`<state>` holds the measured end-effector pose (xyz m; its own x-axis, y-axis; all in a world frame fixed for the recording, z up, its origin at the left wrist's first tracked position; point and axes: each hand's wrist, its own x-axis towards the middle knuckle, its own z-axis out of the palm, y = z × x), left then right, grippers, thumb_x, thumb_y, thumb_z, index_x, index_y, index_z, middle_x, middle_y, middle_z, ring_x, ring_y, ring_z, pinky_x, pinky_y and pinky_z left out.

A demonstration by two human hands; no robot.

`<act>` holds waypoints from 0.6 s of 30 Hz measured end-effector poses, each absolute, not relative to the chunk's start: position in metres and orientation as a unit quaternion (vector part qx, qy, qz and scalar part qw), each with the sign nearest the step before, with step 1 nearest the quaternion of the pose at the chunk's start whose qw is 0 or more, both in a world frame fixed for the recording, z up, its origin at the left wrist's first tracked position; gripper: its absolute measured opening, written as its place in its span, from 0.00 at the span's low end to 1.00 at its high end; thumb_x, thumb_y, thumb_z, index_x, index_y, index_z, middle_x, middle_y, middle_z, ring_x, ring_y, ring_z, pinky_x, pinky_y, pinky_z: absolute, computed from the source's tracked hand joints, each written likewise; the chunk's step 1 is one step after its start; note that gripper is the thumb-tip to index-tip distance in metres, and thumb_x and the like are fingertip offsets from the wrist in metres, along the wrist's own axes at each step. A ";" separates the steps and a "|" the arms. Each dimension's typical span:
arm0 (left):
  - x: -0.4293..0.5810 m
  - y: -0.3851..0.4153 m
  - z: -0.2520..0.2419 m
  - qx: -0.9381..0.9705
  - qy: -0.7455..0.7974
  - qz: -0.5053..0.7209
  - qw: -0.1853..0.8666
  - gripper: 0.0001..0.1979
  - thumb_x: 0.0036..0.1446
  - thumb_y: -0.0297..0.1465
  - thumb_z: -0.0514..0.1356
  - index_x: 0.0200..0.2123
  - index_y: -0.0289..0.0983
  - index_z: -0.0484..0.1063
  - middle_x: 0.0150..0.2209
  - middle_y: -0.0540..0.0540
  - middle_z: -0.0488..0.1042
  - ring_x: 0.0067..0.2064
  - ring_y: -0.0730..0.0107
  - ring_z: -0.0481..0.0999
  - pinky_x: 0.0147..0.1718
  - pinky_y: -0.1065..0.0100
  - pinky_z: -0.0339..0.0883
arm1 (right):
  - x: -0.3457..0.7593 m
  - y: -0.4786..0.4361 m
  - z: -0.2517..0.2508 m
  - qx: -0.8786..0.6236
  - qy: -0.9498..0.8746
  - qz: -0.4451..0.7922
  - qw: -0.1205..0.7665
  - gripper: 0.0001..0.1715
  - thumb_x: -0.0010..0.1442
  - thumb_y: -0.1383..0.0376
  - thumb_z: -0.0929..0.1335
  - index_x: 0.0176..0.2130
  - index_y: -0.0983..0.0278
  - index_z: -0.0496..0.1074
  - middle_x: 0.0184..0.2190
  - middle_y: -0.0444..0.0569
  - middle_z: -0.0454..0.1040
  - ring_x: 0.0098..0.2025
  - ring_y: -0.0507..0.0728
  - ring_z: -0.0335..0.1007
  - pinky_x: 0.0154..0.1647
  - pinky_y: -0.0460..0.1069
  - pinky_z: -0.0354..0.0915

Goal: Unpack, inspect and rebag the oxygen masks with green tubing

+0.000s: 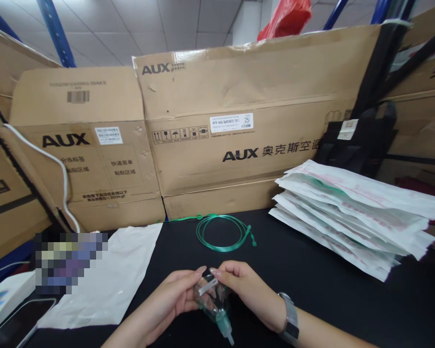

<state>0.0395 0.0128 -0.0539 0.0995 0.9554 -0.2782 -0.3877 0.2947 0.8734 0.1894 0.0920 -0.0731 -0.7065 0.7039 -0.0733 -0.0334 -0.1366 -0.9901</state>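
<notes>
Between my two hands is a clear oxygen mask (210, 300) with a metal nose strip and a green connector pointing down toward me. My left hand (181, 292) grips its left edge, thumb on top near the strip. On the opposite side, my right hand (241, 285) pinches the rim, its thumb beside the strip's right end. Fingertips of both hands are partly hidden behind the mask. Beyond them, a coiled green tube (221, 249) lies on the black table surface (348, 309), its connector end at the right of the coil.
At right lies a stack of white packages (348, 217). A flat white bag (119, 275) rests at left, near a phone (21, 324) and a blurred-out item (68, 261). Cardboard panels (203, 183) stand along the back, with a black bag (358, 140) at back right.
</notes>
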 end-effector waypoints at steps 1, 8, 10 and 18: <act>0.039 0.013 -0.055 0.323 0.445 0.499 0.669 0.11 0.51 0.34 0.59 0.32 0.30 0.73 0.30 0.42 0.76 0.32 0.68 0.75 0.39 0.62 0.65 | 0.189 0.092 -0.073 -0.279 -0.602 0.701 0.261 0.25 0.43 0.48 0.69 0.21 0.67 0.66 0.18 0.41 0.66 0.22 0.48 0.57 0.27 0.45 0.53; 0.035 0.015 -0.062 0.344 0.430 0.495 0.672 0.12 0.51 0.33 0.59 0.34 0.30 0.74 0.33 0.39 0.77 0.34 0.67 0.75 0.40 0.63 0.66 | 0.189 0.093 -0.073 -0.285 -0.599 0.701 0.263 0.23 0.43 0.49 0.70 0.21 0.68 0.66 0.19 0.42 0.67 0.22 0.48 0.57 0.26 0.45 0.53; 0.035 0.014 -0.060 0.349 0.420 0.492 0.678 0.11 0.51 0.32 0.59 0.34 0.30 0.74 0.34 0.38 0.77 0.35 0.66 0.75 0.41 0.63 0.65 | 0.190 0.093 -0.070 -0.283 -0.584 0.714 0.262 0.24 0.44 0.48 0.69 0.21 0.68 0.66 0.19 0.42 0.67 0.22 0.48 0.58 0.26 0.45 0.54; 0.037 0.010 -0.051 0.396 0.415 0.477 0.666 0.09 0.50 0.29 0.60 0.36 0.32 0.73 0.35 0.41 0.75 0.37 0.67 0.73 0.44 0.62 0.62 | 0.190 0.094 -0.066 -0.254 -0.618 0.696 0.265 0.24 0.42 0.50 0.70 0.18 0.66 0.60 0.15 0.38 0.60 0.19 0.46 0.53 0.23 0.44 0.50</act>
<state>0.0369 0.0099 -0.0507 0.2011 0.9639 -0.1748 -0.3074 0.2315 0.9230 0.1905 0.0942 -0.0661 -0.7313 0.6816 -0.0260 -0.0547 -0.0967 -0.9938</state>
